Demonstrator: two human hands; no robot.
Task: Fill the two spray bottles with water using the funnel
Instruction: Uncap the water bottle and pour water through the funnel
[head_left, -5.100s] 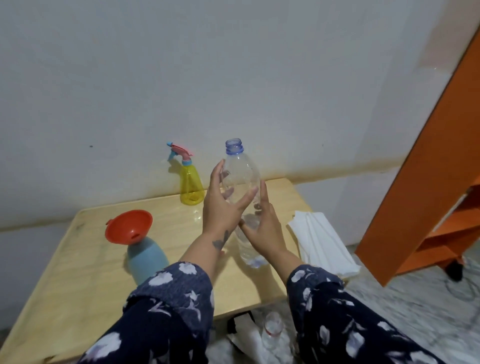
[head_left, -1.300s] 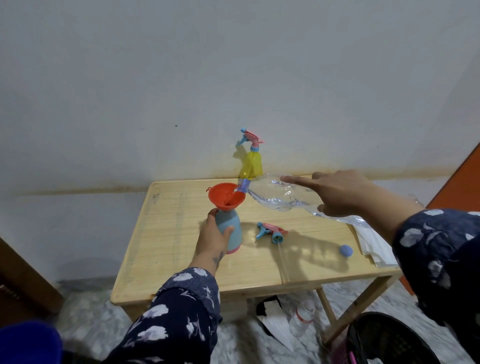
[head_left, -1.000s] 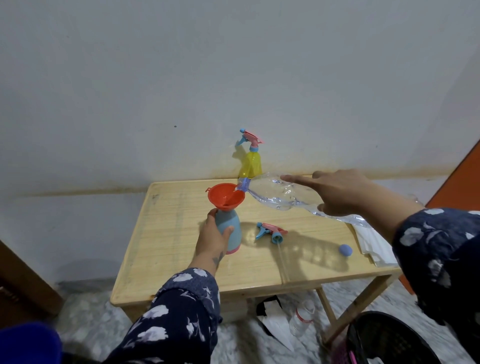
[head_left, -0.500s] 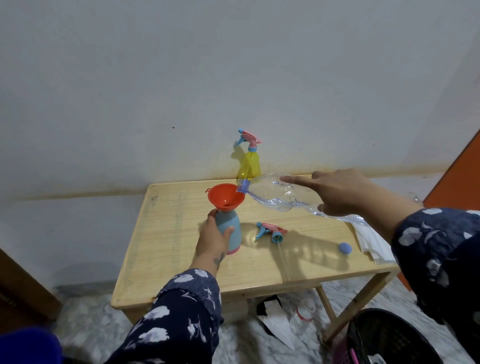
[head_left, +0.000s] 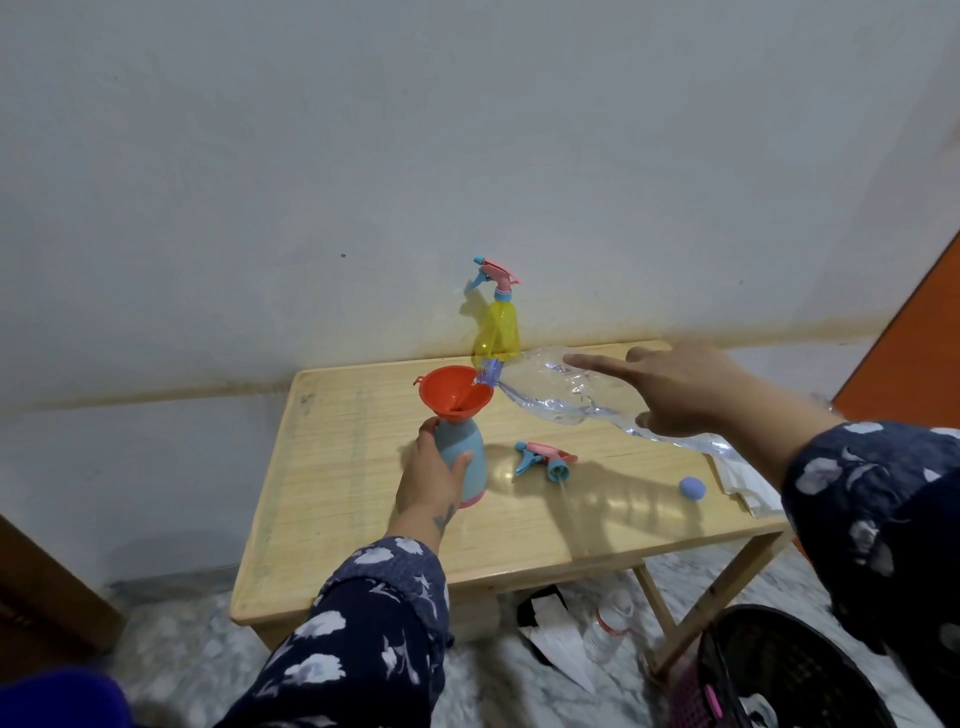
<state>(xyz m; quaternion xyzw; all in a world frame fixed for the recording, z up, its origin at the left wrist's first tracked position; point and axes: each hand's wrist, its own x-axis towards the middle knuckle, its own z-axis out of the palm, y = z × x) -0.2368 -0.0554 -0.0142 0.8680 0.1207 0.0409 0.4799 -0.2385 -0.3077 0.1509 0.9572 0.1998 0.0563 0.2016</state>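
Note:
A light blue spray bottle (head_left: 465, 460) without its head stands on the wooden table (head_left: 337, 467), an orange funnel (head_left: 453, 396) seated in its neck. My left hand (head_left: 428, 475) grips the bottle's body. My right hand (head_left: 670, 389) holds a clear water bottle (head_left: 550, 392) tipped nearly flat, its blue mouth over the funnel's rim, the index finger stretched along the top. The yellow spray bottle (head_left: 497, 332), with its pink and blue head on, stands at the back by the wall. A loose spray head (head_left: 545, 458) lies to the right of the blue bottle.
A blue cap (head_left: 692, 488) lies on the table near a folded white cloth (head_left: 748, 480) at the right edge. Under the table are a small plastic bottle (head_left: 605, 631) and white paper (head_left: 558, 647). A black basket (head_left: 789, 670) sits bottom right, an orange panel (head_left: 914, 353) far right.
Five seconds ago both hands held the water bottle upright. Over the last second the tipped bottle and both hands have held almost the same pose.

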